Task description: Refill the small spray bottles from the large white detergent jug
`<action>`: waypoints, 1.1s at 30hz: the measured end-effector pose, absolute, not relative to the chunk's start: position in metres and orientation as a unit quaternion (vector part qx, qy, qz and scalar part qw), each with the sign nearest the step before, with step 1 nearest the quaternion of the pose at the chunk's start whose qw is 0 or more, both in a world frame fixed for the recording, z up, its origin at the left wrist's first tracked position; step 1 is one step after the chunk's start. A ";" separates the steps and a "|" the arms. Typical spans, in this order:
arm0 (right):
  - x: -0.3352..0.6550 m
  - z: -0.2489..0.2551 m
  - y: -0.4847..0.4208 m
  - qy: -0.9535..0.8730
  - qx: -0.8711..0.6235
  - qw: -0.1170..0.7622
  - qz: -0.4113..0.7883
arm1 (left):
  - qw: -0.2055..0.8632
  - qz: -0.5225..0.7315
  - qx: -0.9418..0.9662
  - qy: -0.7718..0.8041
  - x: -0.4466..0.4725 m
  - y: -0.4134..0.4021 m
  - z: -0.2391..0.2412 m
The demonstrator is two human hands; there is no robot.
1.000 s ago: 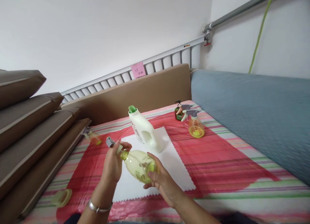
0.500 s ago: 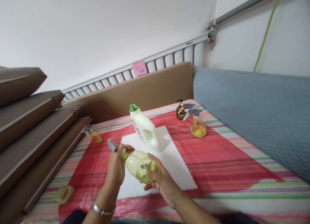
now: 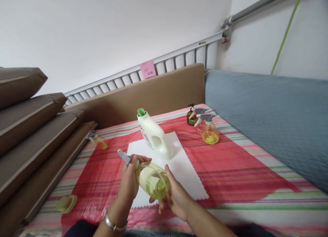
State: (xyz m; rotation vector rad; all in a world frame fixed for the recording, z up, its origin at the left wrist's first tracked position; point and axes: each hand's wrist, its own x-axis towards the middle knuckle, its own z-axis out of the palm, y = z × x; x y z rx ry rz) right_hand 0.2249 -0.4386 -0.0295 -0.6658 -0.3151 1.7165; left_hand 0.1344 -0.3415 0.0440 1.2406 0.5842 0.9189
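Note:
A pale yellow-green spray bottle [image 3: 152,178] lies tilted between my hands over the white cloth [image 3: 184,168]. My left hand [image 3: 132,184] is closed round its neck, just below the grey trigger head [image 3: 124,156]. My right hand [image 3: 175,196] cups the rounded base from below, fingers wrapped on it. A white detergent bottle with a green cap [image 3: 153,136] stands upright on the cloth just beyond my hands.
A yellow spray bottle [image 3: 209,131] and a dark green pump bottle [image 3: 191,116] stand at the far right on the red sheet [image 3: 230,168]. Another small spray bottle [image 3: 98,141] lies far left, a pale green lid [image 3: 66,203] near left. Brown cushions [image 3: 33,134] stack on the left; a blue mattress [image 3: 269,114] lies on the right.
Both hands have brought the spray bottle lower and a little to the right. My right hand has slid further under its base. The view has shifted slightly.

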 end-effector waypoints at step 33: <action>0.220 -0.025 -0.439 -0.161 -0.203 0.648 0.716 | 0.636 0.492 0.511 0.305 0.136 -0.342 0.050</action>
